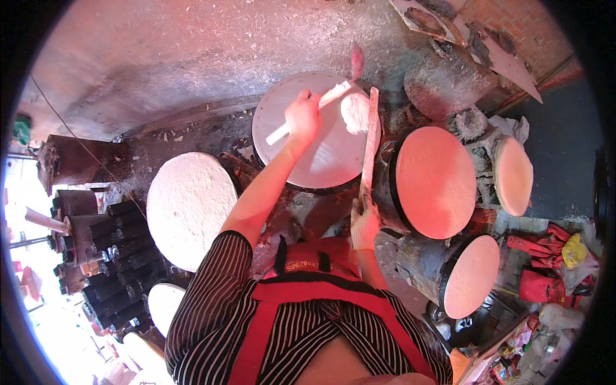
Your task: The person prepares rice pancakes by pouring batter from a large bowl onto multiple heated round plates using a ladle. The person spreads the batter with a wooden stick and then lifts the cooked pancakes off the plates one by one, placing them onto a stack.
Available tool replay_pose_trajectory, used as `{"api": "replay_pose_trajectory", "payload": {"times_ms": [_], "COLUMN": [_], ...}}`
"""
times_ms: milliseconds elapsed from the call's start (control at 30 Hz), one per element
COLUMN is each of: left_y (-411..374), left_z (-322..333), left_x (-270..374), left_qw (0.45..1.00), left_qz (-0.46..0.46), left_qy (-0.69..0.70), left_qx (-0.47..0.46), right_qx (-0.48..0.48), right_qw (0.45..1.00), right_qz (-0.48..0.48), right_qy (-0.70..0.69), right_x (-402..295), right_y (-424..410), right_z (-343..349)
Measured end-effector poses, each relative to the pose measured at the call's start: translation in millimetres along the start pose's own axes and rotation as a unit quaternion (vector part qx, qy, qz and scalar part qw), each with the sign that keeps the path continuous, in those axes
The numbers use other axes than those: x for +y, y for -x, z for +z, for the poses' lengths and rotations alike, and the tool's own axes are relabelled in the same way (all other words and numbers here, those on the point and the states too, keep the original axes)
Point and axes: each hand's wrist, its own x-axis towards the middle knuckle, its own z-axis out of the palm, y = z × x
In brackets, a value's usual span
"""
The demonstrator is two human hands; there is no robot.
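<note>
Before me is a round metal griddle [308,144], its surface mostly bare. My left hand [303,118] is above it, gripping a pale flat stick [278,134] that slants up to the right. A lump of white dough [355,113] rests near the griddle's right edge. In my right hand [365,226], which seems to wear a light knit glove, is a long wooden stick [370,139]. Its far end passes along the dough's right side; whether they touch I cannot tell. A blurred reddish thing [357,62] shows at the griddle's far edge.
Pale thin sheets cover the round griddles at left [192,211], right [435,183], far right [514,175] and lower right [470,276]. Dark cylindrical briquettes [120,264] are stacked at left. A wall [216,43] rises behind. Red bags [541,286] lie at right.
</note>
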Motion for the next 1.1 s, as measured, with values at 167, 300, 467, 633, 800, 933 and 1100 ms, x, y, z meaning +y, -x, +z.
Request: {"api": "replay_pose_trajectory", "payload": {"times_ms": [167,300,467,633,800,933,1100], "left_y": [-22.7,22.8,138.4,197.0,215.6,235.0,257.0], "left_z": [-35.9,-73.3,-113.7,-154.4,-168.1,-167.2,-164.3], "left_x": [-6.3,-27.1,-70.6,-43.9,-22.7,-21.5,-11.0], "left_qw": [0.995,0.978,0.726,0.591,0.57,0.586,0.581], "left_qz": [0.042,-0.059,-0.432,-0.503,-0.52,-0.538,-0.563], "left_qy": [0.046,0.187,0.522,0.624,0.632,0.606,0.586], "left_qx": [0.073,0.064,-0.117,-0.09,-0.076,-0.011,0.036], "right_qx": [0.018,-0.14,-0.053,-0.077,-0.153,-0.307,-0.182], "right_qw": [0.91,0.817,0.818,0.811,0.875,0.804,0.813], "right_qz": [-0.087,0.103,0.139,0.179,0.095,0.137,0.121], "right_qy": [-0.405,-0.55,-0.555,-0.552,-0.45,-0.491,-0.54], "right_x": [-28.6,-67.5,-39.8,-70.5,-89.9,-59.2,0.0], "right_y": [-75.0,-92.4,-27.1,-16.7,-68.7,-76.3,-72.0], "right_z": [71.1,41.2,21.1,47.4,54.4,-8.0,-12.3]}}
